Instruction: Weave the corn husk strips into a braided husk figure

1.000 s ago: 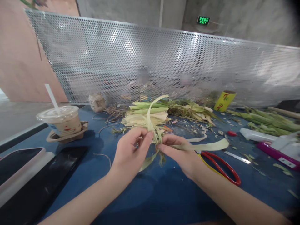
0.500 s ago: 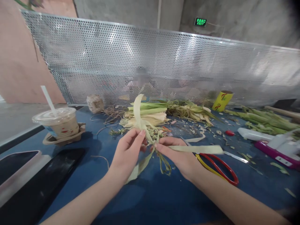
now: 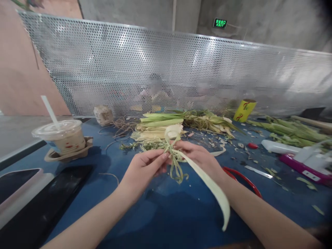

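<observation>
Over the near middle of the blue table, my left hand [image 3: 146,167] pinches the base of a small bundle of thin green looped strips [image 3: 177,171]. A pale corn husk strip [image 3: 214,190] is wound at that spot. One wide end curls up above the fingers, and a long end drapes down to the right across my right hand. My right hand [image 3: 201,157] is closed at the same knot from the other side; its fingertips are partly hidden behind the husk. Just beyond both hands lies a stack of pale and green corn husks [image 3: 160,126].
Red-handled scissors [image 3: 246,181] lie partly under my right forearm, near a thin blade [image 3: 259,172]. A purple-and-white tool [image 3: 301,166] is at the right. A drink cup [image 3: 66,138] in a carrier and a black phone-like slab [image 3: 49,200] are left. A perforated metal screen [image 3: 116,69] stands behind.
The wide husk end that stood upright has folded down into a curl. The other end swung from pointing right to hanging toward me. Both hands shifted slightly, and the right covers more of the scissors.
</observation>
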A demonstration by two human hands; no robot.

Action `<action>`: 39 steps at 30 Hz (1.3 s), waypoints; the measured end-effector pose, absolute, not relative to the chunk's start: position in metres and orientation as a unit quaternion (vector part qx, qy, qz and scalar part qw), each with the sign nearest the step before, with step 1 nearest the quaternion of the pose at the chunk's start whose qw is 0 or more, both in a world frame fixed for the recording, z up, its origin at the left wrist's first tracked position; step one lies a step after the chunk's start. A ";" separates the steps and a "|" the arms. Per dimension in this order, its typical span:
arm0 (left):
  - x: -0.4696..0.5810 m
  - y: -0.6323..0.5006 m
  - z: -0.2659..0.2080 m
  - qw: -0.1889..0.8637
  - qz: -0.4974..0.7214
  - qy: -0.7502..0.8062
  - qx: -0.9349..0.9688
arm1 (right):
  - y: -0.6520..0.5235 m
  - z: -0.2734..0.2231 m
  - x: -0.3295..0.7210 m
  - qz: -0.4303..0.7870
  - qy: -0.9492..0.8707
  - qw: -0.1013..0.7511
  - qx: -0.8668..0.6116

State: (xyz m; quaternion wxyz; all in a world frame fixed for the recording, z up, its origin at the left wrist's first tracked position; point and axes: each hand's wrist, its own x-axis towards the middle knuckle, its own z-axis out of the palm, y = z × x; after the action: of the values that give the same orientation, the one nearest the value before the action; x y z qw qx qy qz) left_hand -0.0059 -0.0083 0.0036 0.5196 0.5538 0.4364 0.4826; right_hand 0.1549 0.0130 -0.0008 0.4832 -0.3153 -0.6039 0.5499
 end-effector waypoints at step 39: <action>-0.007 -0.014 0.008 0.613 0.379 0.377 0.581 | 0.019 -0.012 0.159 0.499 -0.575 0.611 -0.215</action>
State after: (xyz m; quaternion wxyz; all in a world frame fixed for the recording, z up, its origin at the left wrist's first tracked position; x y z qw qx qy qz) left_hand -0.0068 -0.0135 0.0084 0.6134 0.5809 0.3773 0.3793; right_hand 0.1594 0.0188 -0.0122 0.6112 -0.2150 -0.5755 0.4991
